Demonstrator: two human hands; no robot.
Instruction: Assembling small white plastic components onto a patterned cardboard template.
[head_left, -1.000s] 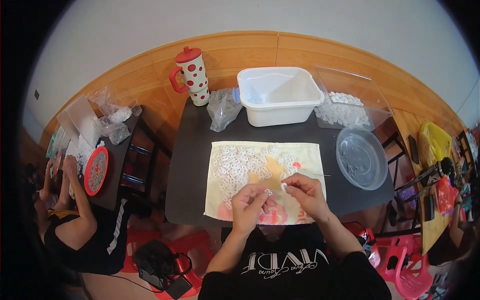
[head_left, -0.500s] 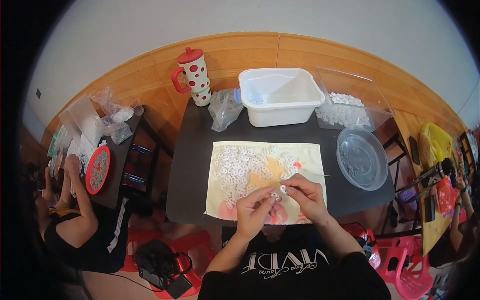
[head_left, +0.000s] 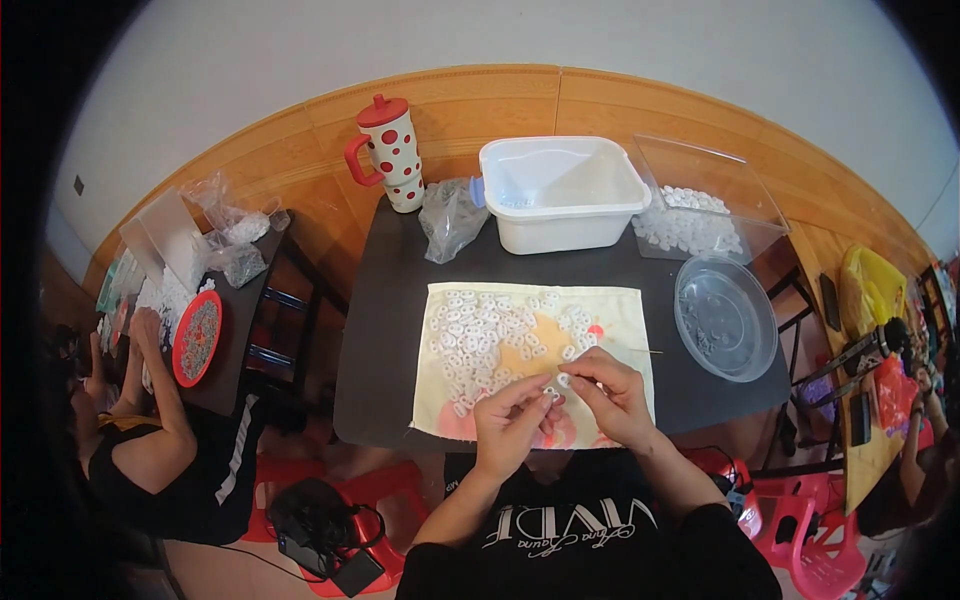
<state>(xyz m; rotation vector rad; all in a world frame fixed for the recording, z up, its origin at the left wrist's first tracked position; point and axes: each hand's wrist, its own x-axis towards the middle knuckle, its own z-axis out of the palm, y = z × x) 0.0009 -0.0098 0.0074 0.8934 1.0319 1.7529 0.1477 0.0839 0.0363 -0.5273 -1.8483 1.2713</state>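
Over the front part of a pale yellow cloth [head_left: 600, 400], my left hand [head_left: 507, 418] pinches a small white plastic piece with holes [head_left: 549, 392] between thumb and fingertips. Close beside it, the thumb and forefinger of my right hand [head_left: 612, 393] are closed on another small white piece [head_left: 564, 380]. The two pieces are nearly touching; whether they are joined I cannot tell. Many loose white two-holed pieces [head_left: 470, 345] lie spread over the left and back of the cloth. A round clear plastic tub [head_left: 728, 335] with small grey bits stands to the right.
Behind the cloth stand a white plastic basin [head_left: 560, 235], a grey plastic bag [head_left: 447, 222], a red-dotted tumbler [head_left: 393, 150] and a clear box [head_left: 690, 225] of white pieces. At the left table a co-worker's hands [head_left: 145, 325] are near a red tray [head_left: 196, 340]. Red stools [head_left: 385, 490] stand below.
The right hand's white piece has shifted slightly left, closer to the one in my left hand. Both hands otherwise stay in nearly the same place.
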